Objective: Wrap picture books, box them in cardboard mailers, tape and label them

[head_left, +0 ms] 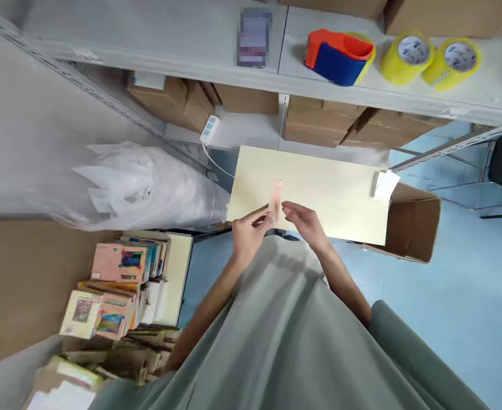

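Observation:
Over the cream tabletop, a thin pink book stands nearly edge-on to me, its outline blurred. My left hand grips its near left side, with the fingers closed against it. Just right of the book is my right hand, its fingers stretched towards it and apart, holding nothing that I can see. A small gap shows between the right fingertips and the book. The book's cover faces are too narrow and smeared to read.
Stacked books lie at the left, below a white plastic-wrapped bundle. A tape dispenser and two tape rolls sit on the shelf ahead. An open carton stands right of the table, beside white paper.

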`<state>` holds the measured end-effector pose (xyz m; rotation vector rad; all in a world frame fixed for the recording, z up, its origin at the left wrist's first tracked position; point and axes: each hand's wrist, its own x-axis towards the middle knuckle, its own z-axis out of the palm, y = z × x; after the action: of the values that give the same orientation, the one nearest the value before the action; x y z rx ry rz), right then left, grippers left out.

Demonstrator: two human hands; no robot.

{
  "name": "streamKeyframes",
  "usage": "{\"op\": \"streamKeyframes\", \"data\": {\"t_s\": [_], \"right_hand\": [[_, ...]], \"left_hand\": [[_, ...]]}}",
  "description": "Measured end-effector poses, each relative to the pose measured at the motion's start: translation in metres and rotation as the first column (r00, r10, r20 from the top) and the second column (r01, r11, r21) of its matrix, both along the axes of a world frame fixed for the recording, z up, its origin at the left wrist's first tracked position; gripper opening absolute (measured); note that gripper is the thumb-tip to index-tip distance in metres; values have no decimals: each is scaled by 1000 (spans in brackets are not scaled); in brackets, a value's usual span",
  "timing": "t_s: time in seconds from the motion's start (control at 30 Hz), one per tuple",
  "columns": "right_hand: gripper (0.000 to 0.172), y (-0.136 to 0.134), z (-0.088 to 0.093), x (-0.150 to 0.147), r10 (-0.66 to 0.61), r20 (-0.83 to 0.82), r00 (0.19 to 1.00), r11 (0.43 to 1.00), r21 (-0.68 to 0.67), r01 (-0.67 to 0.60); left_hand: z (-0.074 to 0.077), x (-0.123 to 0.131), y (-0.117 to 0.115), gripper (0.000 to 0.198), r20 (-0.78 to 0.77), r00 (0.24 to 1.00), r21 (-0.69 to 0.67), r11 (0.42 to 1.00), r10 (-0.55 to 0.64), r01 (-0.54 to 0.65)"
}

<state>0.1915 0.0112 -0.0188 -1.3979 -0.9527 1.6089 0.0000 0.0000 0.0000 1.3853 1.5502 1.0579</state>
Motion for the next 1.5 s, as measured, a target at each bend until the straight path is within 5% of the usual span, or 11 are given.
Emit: {"op": "streamKeyframes", "data": {"t_s": [0.17,0.33,0.5,0.63,0.77,0.9,1.13,1.5], "right_hand": [[60,-5,4,-18,48,96,994,991,119,-59],[65,2,7,-14,-30,131,991,984,177,6],[65,9,11,0,-7,50,999,990,142,-1],[60,7,17,9,15,-91,996,998,69,-8],[58,5,21,12,25,-205,978,1000,24,-20],[61,5,23,10,61,-235,970,998,4,-62],[58,6,28,6,103,-177,979,993,79,-90],[55,11,26,9,149,76,986,952,259,-164]], "left_hand": [[-13,23,-14,25,-168,983,48,995,-74,83],[-12,20,-14,28,-3,993,53,992,-117,117],[-2,-3,1,18,88,996,13,1000,0,-2],[6,-27,13,35,208,971,-117,989,118,-95],[12,-42,20,61,396,913,-322,946,99,37],[17,-42,21,59,453,879,-393,918,148,48],[23,-45,20,59,459,875,-362,932,155,24],[28,-56,11,54,321,947,-212,976,12,59]]}}
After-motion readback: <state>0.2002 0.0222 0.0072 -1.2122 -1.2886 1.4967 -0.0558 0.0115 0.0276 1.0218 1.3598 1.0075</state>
